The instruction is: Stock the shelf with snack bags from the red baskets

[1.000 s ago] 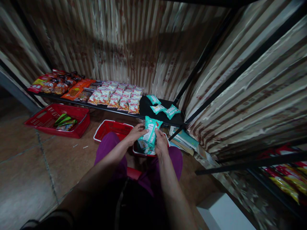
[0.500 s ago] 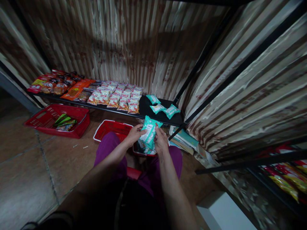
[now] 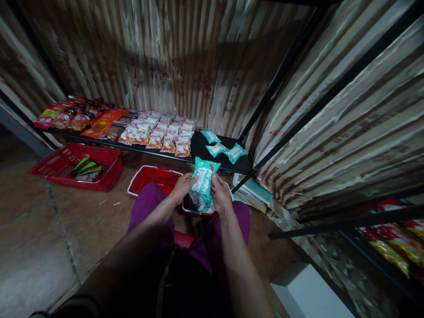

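Note:
Between my two hands is a teal and white snack bag (image 3: 202, 176), its printed face turned up toward me. My left hand (image 3: 183, 185) grips its left edge, thumb on top. On the other side my right hand (image 3: 221, 192) is closed on the right edge. Just beneath the bag stands a red basket (image 3: 188, 212) with more teal bags in it, partly hidden by my hands. Three similar teal bags (image 3: 236, 153) lie at the right end of the black shelf (image 3: 198, 152), beyond my hands.
Along the shelf, white and orange snack bags (image 3: 155, 132) stand in rows, with orange packs (image 3: 104, 123) farther left. Two more red baskets, one empty (image 3: 159, 176) and one with green packets (image 3: 99, 176), sit on the floor. Black shelf posts, books (image 3: 253, 192) and a white box (image 3: 311, 291) are rightward.
The teal bag has shifted slightly left and up in my hands, and its face now lies flatter toward me. My right fingers have moved lower along its edge.

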### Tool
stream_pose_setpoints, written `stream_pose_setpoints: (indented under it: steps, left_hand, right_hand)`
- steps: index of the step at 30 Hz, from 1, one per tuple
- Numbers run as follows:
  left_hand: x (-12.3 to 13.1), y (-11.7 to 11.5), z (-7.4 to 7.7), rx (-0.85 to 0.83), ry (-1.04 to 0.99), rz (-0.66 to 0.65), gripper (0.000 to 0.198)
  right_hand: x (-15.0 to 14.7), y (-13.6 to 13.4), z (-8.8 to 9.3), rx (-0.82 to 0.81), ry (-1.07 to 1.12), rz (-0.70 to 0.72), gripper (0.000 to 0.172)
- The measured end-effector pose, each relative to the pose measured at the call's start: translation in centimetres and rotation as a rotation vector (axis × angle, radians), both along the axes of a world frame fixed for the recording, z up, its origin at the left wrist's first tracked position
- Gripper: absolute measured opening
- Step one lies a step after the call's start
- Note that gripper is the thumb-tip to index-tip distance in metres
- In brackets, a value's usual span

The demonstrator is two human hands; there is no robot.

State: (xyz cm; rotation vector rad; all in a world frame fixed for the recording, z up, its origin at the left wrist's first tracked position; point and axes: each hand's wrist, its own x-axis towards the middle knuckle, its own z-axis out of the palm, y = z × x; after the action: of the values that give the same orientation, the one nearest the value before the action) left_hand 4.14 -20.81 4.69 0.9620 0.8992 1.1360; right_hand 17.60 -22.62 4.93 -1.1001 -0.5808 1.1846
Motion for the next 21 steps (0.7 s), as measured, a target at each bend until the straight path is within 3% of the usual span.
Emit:
stream_pose_setpoints:
  steps: [4, 12, 21]
  left_hand:
    - [0.2, 0.3, 0.0, 0.004, -0.031, 0.053, 0.046]
    - [0.6, 0.1, -0.5, -0.032, -0.123, 0.027, 0.045]
    - [0.8, 0.1, -0.8, -0.019, -0.119, 0.058, 0.039]
  right_hand:
    - [-0.1, -0.3, -0.6, -0.007, -0.001, 0.089, 0.041]
    - [-0.3, 0.0, -1.3, 0.022, 0.02, -0.088, 0.038]
    - [-0.5, -0.2, -0.8, 0.013, 0.044, -0.084, 0.038]
